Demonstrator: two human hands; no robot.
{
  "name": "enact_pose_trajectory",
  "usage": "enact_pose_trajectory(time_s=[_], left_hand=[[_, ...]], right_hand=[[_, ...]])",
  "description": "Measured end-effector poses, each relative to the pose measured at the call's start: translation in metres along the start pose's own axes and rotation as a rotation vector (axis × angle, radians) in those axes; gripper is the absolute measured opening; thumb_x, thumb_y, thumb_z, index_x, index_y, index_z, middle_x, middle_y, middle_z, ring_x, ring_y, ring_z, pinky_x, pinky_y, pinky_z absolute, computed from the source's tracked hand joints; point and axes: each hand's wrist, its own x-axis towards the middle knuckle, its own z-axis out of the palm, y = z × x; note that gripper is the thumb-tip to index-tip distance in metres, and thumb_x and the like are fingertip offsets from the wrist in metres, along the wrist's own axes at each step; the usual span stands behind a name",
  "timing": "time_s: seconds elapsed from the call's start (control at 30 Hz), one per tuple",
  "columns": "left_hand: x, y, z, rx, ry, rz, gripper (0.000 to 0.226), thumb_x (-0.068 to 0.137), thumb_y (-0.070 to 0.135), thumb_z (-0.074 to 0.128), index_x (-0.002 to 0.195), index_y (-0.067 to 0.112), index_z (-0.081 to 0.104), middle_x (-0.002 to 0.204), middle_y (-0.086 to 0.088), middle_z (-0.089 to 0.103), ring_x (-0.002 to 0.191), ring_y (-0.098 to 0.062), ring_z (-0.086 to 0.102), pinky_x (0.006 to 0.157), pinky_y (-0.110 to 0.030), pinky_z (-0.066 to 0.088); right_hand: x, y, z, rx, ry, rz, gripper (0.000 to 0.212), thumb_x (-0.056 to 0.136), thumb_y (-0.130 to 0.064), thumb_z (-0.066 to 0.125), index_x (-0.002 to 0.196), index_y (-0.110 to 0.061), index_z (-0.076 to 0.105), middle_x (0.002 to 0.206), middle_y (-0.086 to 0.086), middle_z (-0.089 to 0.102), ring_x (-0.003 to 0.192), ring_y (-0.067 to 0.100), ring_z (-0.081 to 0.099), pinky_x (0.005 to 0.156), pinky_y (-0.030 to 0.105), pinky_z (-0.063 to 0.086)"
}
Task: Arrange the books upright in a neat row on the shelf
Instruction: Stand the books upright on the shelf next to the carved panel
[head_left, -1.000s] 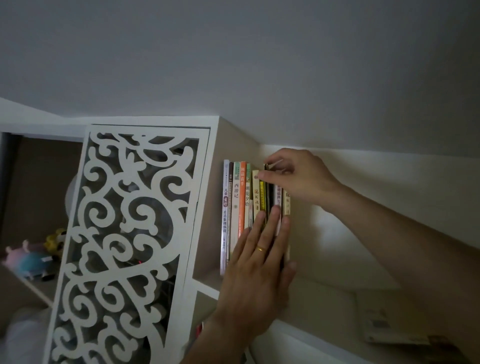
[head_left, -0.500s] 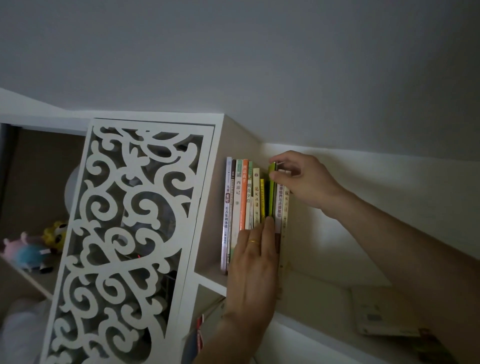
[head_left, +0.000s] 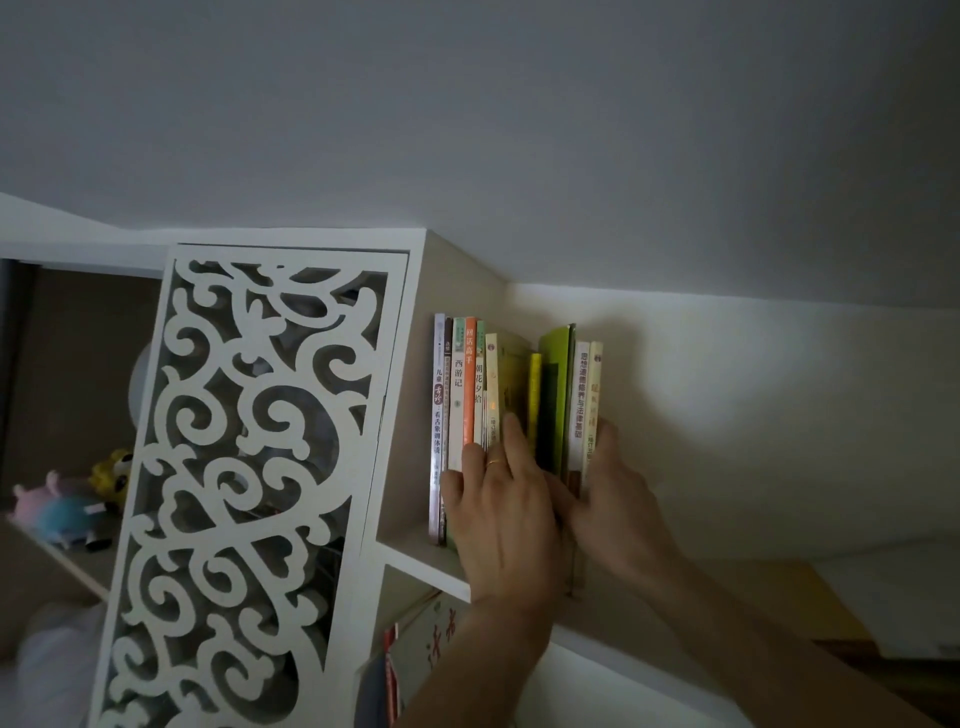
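1. Currently, the books (head_left: 470, 395) stand upright on the shelf (head_left: 415, 561), spines vertical.
2. The left hand (head_left: 498, 499) presses flat on the spines.
3. The right hand (head_left: 608, 499) grips the row's right end; a gap sits between both.

Dim room, grey wall (head_left: 467, 130); white fretwork cabinet panel (head_left: 249, 493), plush toys (head_left: 62, 506)

Plush toys (head_left: 67, 506) sit left of a white fretwork panel (head_left: 249, 493).
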Motion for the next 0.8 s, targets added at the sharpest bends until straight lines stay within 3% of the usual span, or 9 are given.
enact_pose_trajectory(time_s=[0.1, 0.17, 0.27, 0.37, 0.43, 0.5, 0.57, 0.67, 0.8], left_hand=[[-0.003, 0.001, 0.004, 0.094, -0.070, 0.048, 0.020, 0.082, 0.030, 0.080, 0.093, 0.015, 0.073, 0.086, -0.008, 0.074, 0.086, -0.028, 0.063, 0.074, -0.043, 0.050], [-0.006, -0.002, 0.011, 0.058, -0.066, 0.063, 0.020, 0.081, 0.032, 0.082, 0.085, 0.015, 0.074, 0.095, -0.010, 0.070, 0.090, -0.028, 0.062, 0.076, -0.044, 0.053], [-0.009, -0.003, 0.007, -0.128, -0.050, 0.054, 0.026, 0.086, 0.034, 0.078, 0.100, 0.013, 0.073, 0.129, -0.013, 0.056, 0.115, -0.029, 0.058, 0.091, -0.044, 0.059], [-0.012, -0.005, 0.000, -0.434, -0.135, -0.004, 0.033, 0.103, 0.031, 0.051, 0.133, 0.018, 0.056, 0.148, 0.007, 0.031, 0.127, -0.018, 0.050, 0.104, -0.043, 0.055], [-0.016, -0.009, -0.001, -0.467, -0.069, 0.034, 0.036, 0.100, 0.031, 0.058, 0.136, 0.021, 0.059, 0.156, 0.006, 0.023, 0.136, -0.020, 0.045, 0.106, -0.042, 0.054], [-0.019, -0.012, -0.001, -0.442, 0.034, 0.054, 0.033, 0.094, 0.034, 0.059, 0.123, 0.021, 0.070, 0.157, -0.011, 0.034, 0.138, -0.036, 0.047, 0.104, -0.047, 0.054], [-0.022, -0.014, -0.001, -0.453, 0.117, 0.031, 0.031, 0.091, 0.034, 0.056, 0.110, 0.019, 0.074, 0.146, -0.016, 0.051, 0.130, -0.039, 0.055, 0.098, -0.050, 0.057], [-0.026, -0.015, 0.003, -0.483, 0.187, 0.078, 0.023, 0.095, 0.021, 0.061, 0.116, 0.015, 0.069, 0.137, -0.009, 0.061, 0.127, -0.026, 0.057, 0.103, -0.040, 0.052], [-0.020, -0.014, -0.004, -0.621, 0.127, -0.008, 0.032, 0.100, 0.011, 0.054, 0.130, 0.020, 0.060, 0.129, 0.007, 0.061, 0.121, 0.001, 0.049, 0.105, -0.029, 0.049]], right_hand=[[0.001, 0.000, -0.002, -0.007, -0.010, 0.017, 0.068, 0.095, -0.040, 0.068, 0.146, -0.021, 0.027, 0.143, 0.000, 0.058, 0.120, 0.025, 0.064, 0.091, 0.033, 0.052], [0.000, 0.002, -0.002, 0.009, -0.017, 0.016, 0.066, 0.095, -0.041, 0.067, 0.144, -0.022, 0.028, 0.141, 0.000, 0.059, 0.118, 0.025, 0.064, 0.092, 0.034, 0.054], [-0.003, 0.005, -0.003, 0.010, -0.017, 0.006, 0.064, 0.093, -0.047, 0.067, 0.139, -0.024, 0.030, 0.135, -0.001, 0.061, 0.115, 0.025, 0.065, 0.091, 0.038, 0.057], [-0.006, 0.005, -0.001, -0.009, -0.008, 0.008, 0.069, 0.087, -0.048, 0.074, 0.138, -0.025, 0.033, 0.128, -0.006, 0.063, 0.111, 0.023, 0.066, 0.088, 0.036, 0.055], [-0.007, 0.004, 0.000, -0.002, -0.008, 0.021, 0.073, 0.083, -0.046, 0.078, 0.138, -0.026, 0.034, 0.122, -0.010, 0.061, 0.110, 0.021, 0.066, 0.085, 0.032, 0.052], [-0.006, 0.003, 0.001, 0.013, -0.005, 0.030, 0.071, 0.084, -0.044, 0.078, 0.138, -0.026, 0.035, 0.116, -0.014, 0.058, 0.109, 0.021, 0.065, 0.081, 0.029, 0.048], [-0.004, 0.003, 0.002, 0.033, -0.014, 0.028, 0.066, 0.087, -0.044, 0.075, 0.138, -0.027, 0.037, 0.113, -0.017, 0.057, 0.110, 0.019, 0.066, 0.080, 0.027, 0.048], [-0.004, 0.002, 0.004, 0.047, -0.057, 0.024, 0.058, 0.089, -0.054, 0.068, 0.135, -0.031, 0.040, 0.117, -0.016, 0.063, 0.107, 0.017, 0.068, 0.085, 0.031, 0.054], [-0.005, -0.004, 0.004, 0.052, -0.055, 0.060, 0.077, 0.074, -0.076, 0.061, 0.136, -0.034, 0.041, 0.111, -0.018, 0.062, 0.097, 0.011, 0.066, 0.082, 0.031, 0.056]])
